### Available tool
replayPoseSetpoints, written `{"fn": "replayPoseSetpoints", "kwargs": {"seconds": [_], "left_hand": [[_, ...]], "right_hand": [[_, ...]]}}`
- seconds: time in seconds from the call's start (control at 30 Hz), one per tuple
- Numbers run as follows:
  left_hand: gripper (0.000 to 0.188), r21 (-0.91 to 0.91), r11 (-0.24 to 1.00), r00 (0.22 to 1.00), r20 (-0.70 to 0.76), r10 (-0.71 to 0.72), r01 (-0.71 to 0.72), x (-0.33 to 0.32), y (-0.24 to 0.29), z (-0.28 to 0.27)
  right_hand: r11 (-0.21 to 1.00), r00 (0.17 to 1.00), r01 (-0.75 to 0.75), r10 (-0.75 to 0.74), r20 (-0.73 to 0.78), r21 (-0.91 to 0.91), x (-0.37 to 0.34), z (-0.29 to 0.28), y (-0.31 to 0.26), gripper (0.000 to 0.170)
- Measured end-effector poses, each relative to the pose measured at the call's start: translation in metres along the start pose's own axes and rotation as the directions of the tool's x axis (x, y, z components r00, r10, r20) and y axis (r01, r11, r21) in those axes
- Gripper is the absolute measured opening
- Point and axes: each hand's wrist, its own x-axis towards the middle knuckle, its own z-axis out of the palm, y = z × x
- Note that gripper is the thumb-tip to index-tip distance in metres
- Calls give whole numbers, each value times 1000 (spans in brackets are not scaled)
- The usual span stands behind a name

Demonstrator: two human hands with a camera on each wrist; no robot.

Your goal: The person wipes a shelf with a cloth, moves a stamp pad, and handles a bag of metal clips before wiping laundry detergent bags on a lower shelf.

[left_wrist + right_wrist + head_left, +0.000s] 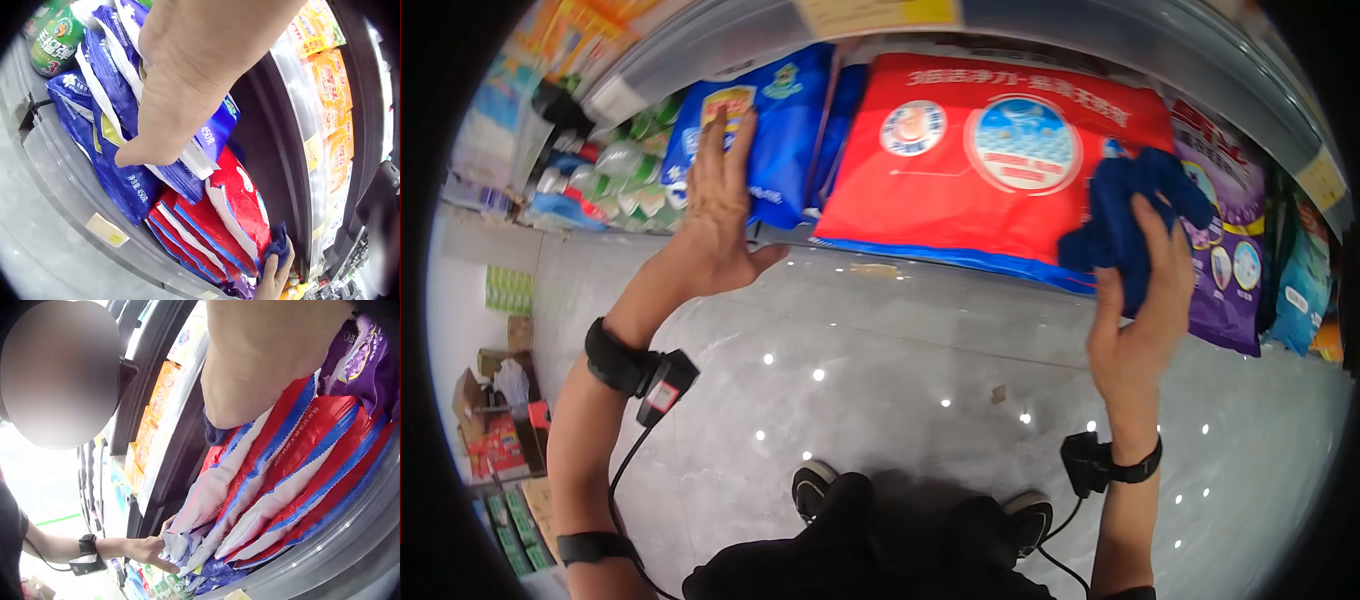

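My left hand (725, 215) lies with straight fingers on the front of a blue printed bag (790, 140), thumb held out to the side. The left wrist view shows it over a stack of blue bags (134, 190). My right hand (1145, 320) grips a bunched dark blue cloth (1125, 210) between thumb and fingers. That cloth lies against the right end of a large red bag (870, 195) with a blue lower edge. Several such red bags (312, 437) are stacked under the right hand, whose fingers are hidden in the right wrist view.
Purple bags (1235, 290) lie right of the red ones, and green bottles (625, 165) stand left of the blue. A clear shelf lip (69, 187) runs along the front. Orange packets (334, 90) fill a shelf above. Cartons (485, 400) stand at the far left.
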Motion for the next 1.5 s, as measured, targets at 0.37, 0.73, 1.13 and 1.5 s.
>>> {"fn": "replayPoseSetpoints", "kwargs": {"seconds": [0.37,0.73,1.13,1.5], "left_hand": [[123,60,998,997,-81,-20,25,-23,7,22],[117,36,999,997,-75,-34,37,-7,8,2],[113,171,980,981,146,-131,106,23,73,-19],[116,231,961,965,179,-193,149,28,82,-16]], "right_hand": [[998,998,-54,54,-23,31,-3,6,-13,41],[995,989,-41,28,143,90,32,-10,-36,49],[980,947,171,-191,258,97,41,9,-46,53],[946,936,214,-270,228,244,97,25,-11,47]]}}
